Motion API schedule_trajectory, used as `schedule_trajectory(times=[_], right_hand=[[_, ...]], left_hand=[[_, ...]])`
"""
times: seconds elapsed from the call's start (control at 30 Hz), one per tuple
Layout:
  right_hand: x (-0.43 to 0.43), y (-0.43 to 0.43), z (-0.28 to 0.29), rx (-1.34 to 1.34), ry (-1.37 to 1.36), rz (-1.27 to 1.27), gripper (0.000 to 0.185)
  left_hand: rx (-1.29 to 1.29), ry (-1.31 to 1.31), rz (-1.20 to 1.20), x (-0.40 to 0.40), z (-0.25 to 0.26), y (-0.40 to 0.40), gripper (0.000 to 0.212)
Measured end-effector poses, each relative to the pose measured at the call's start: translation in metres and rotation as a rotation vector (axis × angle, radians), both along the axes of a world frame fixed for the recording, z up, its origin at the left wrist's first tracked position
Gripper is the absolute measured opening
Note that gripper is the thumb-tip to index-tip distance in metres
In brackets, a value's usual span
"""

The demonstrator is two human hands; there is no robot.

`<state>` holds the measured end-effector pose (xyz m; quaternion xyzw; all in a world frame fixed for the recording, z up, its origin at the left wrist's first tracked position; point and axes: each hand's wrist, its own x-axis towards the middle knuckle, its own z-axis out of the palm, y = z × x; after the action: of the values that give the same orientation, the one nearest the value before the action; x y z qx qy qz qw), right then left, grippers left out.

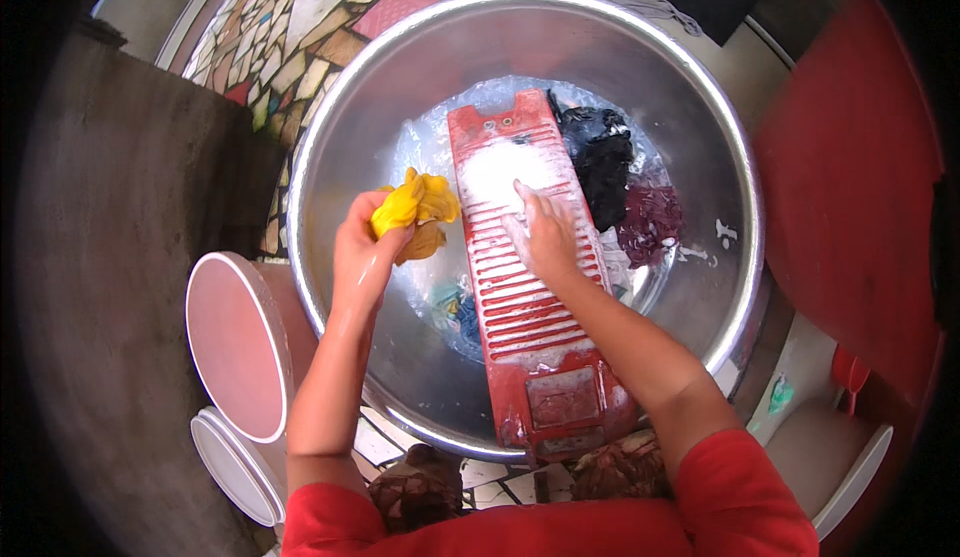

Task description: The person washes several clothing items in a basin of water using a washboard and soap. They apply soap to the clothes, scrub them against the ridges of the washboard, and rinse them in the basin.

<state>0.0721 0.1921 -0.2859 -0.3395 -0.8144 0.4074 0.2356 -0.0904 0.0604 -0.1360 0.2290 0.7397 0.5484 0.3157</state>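
My left hand [367, 238] grips a bunched yellow cloth [420, 200] over the left part of a wide metal basin [337, 136]. A red ridged washboard [517, 287] stands in the basin, tilted, its lower end over the near rim. White foam or powder [501, 170] covers its upper ridges. My right hand [544, 230] is on the board just below the white patch, fingers apart, with white residue on them and nothing held. Right of the board, black cloth [604, 167] and maroon cloth [651, 223] lie in water. Blue cloth [469, 320] lies at its lower left.
Pinkish and white buckets [236, 347] stand left of the basin. At the lower right are another pale container [855, 474] and a red plastic item [851, 369]. A large red surface [847, 182] rises on the right. The floor has broken-tile mosaic [300, 46].
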Motion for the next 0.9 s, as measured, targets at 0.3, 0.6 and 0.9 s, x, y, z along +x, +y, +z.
schedule_trajectory(times=[0.3, 0.6, 0.9], right_hand=[[-0.003, 0.044, -0.004, -1.400, 0.931, -0.172, 0.037], [0.010, 0.047, 0.001, 0.431, -0.222, -0.107, 0.019], [0.078, -0.018, 0.035, 0.608, -0.209, 0.386, 0.021]], left_hand=[[0.442, -0.673, -0.144, 0.068, -0.002, 0.010, 0.037], [-0.223, 0.715, -0.233, 0.054, -0.130, 0.067, 0.054], [-0.200, 1.027, -0.565, 0.104, -0.124, -0.015, 0.032]])
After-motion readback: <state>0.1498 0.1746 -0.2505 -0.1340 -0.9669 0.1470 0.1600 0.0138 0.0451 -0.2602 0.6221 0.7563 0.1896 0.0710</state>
